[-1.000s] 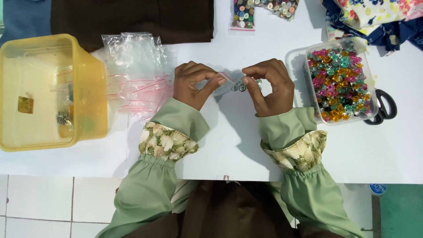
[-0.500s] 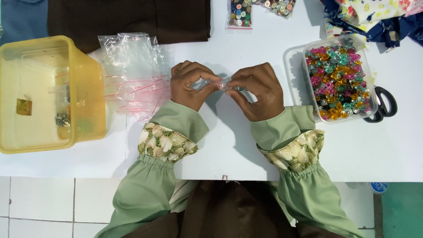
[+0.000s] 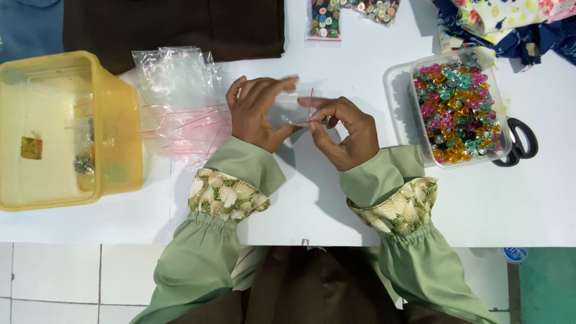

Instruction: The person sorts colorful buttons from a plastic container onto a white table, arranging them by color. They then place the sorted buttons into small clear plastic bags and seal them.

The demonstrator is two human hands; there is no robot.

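**Small clear bag pinched between both hands above the table**

Both hands meet over a small clear bag with a red seal line. The left hand has its grip closed on the bag's left side, fingers spread along the top edge. The right hand has a narrow fingertip grip on the bag's right edge near the red strip; something small and dark shows at its fingertips, too small to tell. The bag is held just above the white table, between the two hands.

The film looks thin and slick, so it could slip out of the pinch, or whatever small piece is being handled could drop onto the table and roll off. The pile of clear bags lies just beside the left hand, where a sleeve could drag it. The clear tub of coloured buttons and the scissors sit near the right forearm.

Compared with half a second ago, the hands have moved slightly apart and the bag now shows flatter and more open between them. The yellow box has not moved.
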